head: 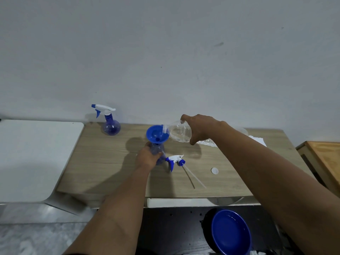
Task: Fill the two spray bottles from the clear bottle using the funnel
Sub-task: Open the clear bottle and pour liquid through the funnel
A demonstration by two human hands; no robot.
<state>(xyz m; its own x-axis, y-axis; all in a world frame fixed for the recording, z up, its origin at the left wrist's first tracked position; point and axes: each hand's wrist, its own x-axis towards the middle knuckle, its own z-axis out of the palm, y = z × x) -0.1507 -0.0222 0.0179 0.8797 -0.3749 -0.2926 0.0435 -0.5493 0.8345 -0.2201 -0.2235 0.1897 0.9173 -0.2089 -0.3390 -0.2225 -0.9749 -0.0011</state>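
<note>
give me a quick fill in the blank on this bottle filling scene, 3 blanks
1. The blue funnel sits in the neck of the spray bottle held by the ____ hand.
2. The right hand tips the ____ bottle toward the funnel.
3. The loose trigger head lies on the ____.

Missing words: left; clear; table
</note>
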